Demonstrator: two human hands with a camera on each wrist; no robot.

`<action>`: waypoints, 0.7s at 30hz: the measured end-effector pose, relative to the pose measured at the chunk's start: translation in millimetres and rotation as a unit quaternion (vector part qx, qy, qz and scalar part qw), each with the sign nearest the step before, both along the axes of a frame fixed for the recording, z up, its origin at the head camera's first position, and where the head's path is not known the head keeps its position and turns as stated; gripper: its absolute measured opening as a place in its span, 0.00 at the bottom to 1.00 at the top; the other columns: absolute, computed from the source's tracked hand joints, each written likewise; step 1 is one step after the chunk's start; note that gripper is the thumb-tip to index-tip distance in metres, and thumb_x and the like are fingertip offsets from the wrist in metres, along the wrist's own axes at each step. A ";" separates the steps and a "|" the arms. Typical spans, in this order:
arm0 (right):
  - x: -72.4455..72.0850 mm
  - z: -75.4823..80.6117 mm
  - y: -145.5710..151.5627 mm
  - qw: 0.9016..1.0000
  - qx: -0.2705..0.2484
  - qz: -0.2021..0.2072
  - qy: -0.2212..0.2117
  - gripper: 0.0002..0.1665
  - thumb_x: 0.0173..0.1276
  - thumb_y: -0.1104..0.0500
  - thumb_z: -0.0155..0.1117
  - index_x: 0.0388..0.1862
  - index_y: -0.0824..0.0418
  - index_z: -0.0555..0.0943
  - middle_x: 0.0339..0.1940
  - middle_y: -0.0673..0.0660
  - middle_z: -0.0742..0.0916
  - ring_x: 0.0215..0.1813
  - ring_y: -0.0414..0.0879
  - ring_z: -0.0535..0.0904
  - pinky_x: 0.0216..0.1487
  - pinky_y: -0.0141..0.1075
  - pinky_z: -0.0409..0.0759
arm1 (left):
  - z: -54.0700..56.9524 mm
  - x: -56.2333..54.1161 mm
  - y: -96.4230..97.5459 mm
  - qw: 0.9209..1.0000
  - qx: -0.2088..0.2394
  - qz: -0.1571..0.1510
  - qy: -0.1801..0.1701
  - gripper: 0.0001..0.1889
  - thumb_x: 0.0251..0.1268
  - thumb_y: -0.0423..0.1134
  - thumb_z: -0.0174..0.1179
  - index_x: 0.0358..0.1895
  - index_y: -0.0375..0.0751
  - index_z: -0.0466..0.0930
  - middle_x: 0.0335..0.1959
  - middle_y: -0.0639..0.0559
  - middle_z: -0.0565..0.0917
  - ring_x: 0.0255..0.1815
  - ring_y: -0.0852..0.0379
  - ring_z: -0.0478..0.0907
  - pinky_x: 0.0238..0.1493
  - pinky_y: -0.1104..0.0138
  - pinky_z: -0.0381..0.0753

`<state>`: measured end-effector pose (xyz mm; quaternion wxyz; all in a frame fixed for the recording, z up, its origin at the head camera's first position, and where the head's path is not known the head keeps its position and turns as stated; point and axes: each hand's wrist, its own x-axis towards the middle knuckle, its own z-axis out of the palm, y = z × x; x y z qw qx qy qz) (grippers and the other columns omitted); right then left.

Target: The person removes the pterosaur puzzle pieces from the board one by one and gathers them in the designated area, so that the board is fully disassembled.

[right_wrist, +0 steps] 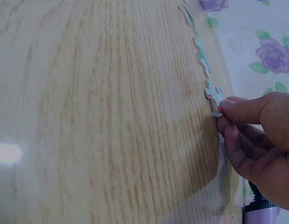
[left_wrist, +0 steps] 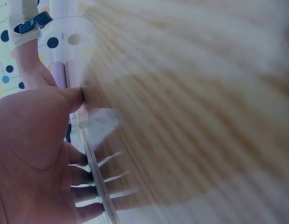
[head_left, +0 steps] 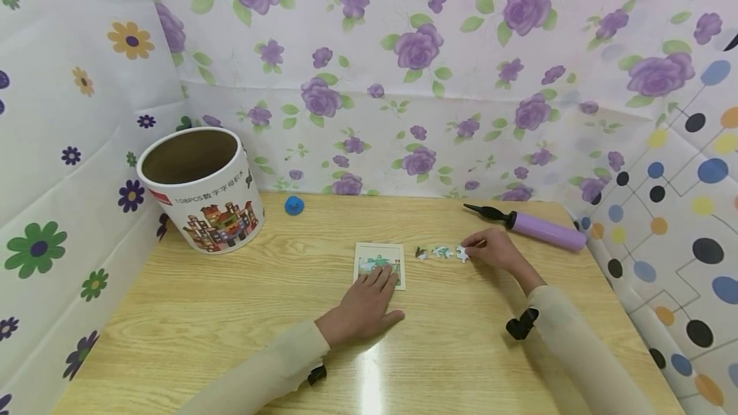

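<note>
A small square puzzle board (head_left: 379, 246) with a pale frame lies mid-table, a partly covered green and blue picture inside it. My left hand (head_left: 369, 303) rests over its lower part, fingers straight and fingertips on the picture. Right of the board, three loose jigsaw pieces form a row: a dark-and-green one (head_left: 421, 253), a green-and-white one (head_left: 442, 252) and a pale one (head_left: 462, 253). My right hand (head_left: 492, 250) pinches the pale piece between thumb and fingers; in the right wrist view that piece (right_wrist: 213, 95) shows red marks and is close over the wood.
A large white bucket (head_left: 221, 210) with printed buildings stands at the back left. Near it is a small blue round toy (head_left: 294, 205). A purple hand pump (head_left: 548, 230) with a black nozzle lies at the back right. Patterned cloth (head_left: 369, 127) walls the table's back and sides.
</note>
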<state>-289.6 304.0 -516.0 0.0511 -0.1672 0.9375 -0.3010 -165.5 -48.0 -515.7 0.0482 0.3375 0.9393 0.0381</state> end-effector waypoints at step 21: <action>4.0 8.3 -13.4 1.000 0.002 0.009 0.013 0.15 0.73 0.62 0.66 0.55 0.65 0.87 0.46 0.62 0.89 0.42 0.53 0.88 0.37 0.42 0.86 | 3.1 0.0 1.8 1.000 0.001 0.006 -0.011 0.40 0.80 0.61 0.46 0.80 0.34 0.56 0.81 0.37 0.56 0.82 0.42 0.54 0.77 0.50 0.62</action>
